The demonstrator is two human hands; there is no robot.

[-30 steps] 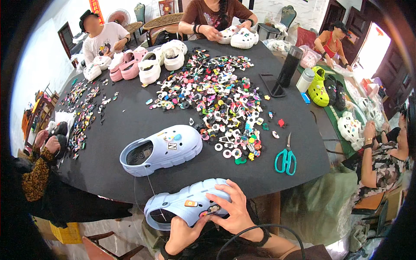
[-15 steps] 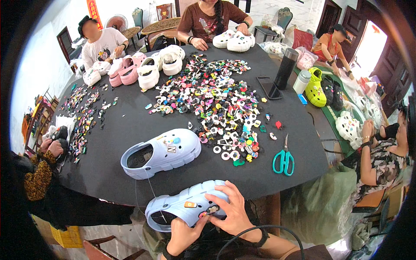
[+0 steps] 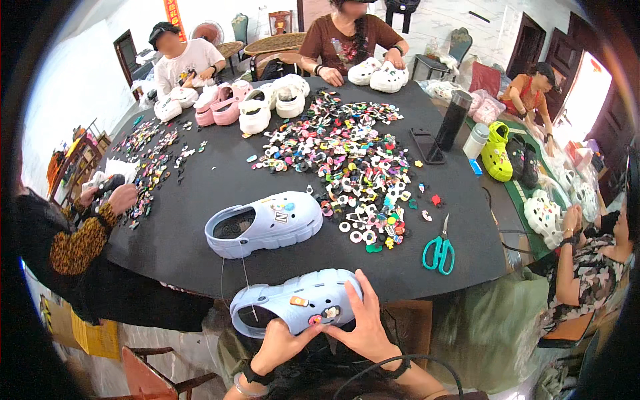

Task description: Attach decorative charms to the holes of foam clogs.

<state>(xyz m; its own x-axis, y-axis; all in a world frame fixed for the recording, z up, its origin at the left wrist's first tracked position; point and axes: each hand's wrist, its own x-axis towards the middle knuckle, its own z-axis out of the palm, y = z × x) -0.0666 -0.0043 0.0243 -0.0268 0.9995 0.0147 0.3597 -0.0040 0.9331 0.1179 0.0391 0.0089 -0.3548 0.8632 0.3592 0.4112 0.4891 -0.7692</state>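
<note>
A pale blue clog (image 3: 297,303) is gripped at the near edge of the black table (image 3: 200,200), both hands closed on it: the left hand (image 3: 277,343) under its side, the right hand (image 3: 363,320) over its toe. Small charms are seen on its upper. Just beyond, a second pale blue clog (image 3: 263,223) is laid on the table. Further right, a heap of coloured charms (image 3: 353,167) is spread, and green-handled scissors (image 3: 439,250) are placed near the right edge.

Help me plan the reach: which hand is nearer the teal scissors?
Right. The right hand sits lower-left of the scissors; the left hand is farther left, under the clog.
</note>
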